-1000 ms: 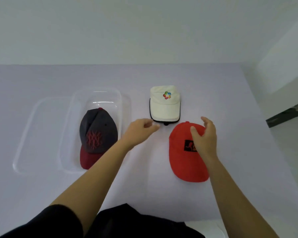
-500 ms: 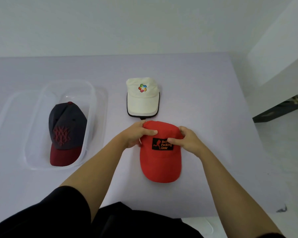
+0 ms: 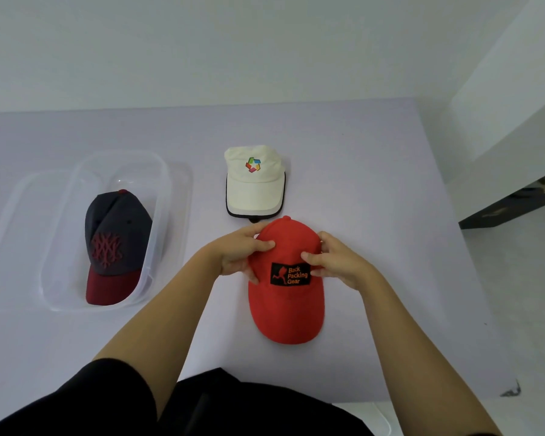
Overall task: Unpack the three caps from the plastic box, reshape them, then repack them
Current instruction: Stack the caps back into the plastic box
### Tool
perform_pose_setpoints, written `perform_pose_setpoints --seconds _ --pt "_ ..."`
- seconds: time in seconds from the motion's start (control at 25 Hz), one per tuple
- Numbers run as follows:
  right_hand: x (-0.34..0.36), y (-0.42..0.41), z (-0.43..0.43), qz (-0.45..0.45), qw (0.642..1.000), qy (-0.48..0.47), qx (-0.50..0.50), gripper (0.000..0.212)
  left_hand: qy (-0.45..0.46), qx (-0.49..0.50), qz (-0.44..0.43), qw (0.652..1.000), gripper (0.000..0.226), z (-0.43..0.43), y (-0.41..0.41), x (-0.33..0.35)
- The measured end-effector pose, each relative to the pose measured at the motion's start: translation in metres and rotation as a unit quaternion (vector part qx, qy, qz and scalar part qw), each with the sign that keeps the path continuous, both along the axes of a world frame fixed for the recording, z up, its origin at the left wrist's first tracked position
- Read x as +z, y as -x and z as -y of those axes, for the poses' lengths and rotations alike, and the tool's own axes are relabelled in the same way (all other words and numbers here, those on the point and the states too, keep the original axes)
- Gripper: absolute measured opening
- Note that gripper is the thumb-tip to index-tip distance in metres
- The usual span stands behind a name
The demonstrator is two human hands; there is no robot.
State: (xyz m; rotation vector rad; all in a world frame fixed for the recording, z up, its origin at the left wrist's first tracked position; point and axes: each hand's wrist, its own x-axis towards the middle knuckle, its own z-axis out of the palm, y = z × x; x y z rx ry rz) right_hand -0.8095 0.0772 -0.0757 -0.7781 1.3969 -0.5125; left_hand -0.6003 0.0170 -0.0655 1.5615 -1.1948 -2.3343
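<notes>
1. Your left hand (image 3: 235,258) and right hand (image 3: 339,262) gripped the crown of the red cap (image 3: 285,309), fingers curled round its sides; it lay brim toward you, near the white cap (image 3: 254,191)
2. The pale lilac table (image 3: 365,184) met a white wall
3. The clear plastic box (image 3: 167,187) at left held the dark cap (image 3: 117,243)

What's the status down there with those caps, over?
Left hand and right hand grip the red cap at its crown. Dark cap in the plastic box. White cap close behind the red one.
</notes>
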Motion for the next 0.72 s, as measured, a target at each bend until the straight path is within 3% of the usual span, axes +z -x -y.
perform_pose_setpoints --seconds 0.08,0.24,0.44,0.52,0.64,0.72 --pt "-0.001 0.0 -0.004 0.04 0.999 0.0 -0.037 0.019 -0.004 0.025 -0.028 0.999 0.039 -0.002 -0.003 -0.004" --pt "-0.002 0.002 -0.009 0.087 0.994 -0.014 -0.069 0.021 -0.001 0.032 -0.05 0.998 0.037 0.002 -0.011 -0.007" --pt "0.005 -0.006 -0.008 0.044 0.995 0.027 -0.083 0.018 -0.01 0.028 -0.052 0.998 0.043 0.008 -0.018 -0.003" --pt "0.011 -0.013 -0.007 0.009 0.998 0.04 -0.039 0.029 -0.031 -0.025 -0.043 0.998 0.055 0.008 -0.019 0.004" --pt "0.019 -0.027 -0.008 -0.005 0.999 0.05 0.005 0.028 -0.042 -0.136 -0.013 0.99 0.043 0.01 -0.021 0.015" --pt "0.025 -0.036 -0.007 0.0 0.999 0.047 -0.013 0.03 -0.014 -0.135 -0.005 0.991 0.034 0.015 -0.027 0.023"
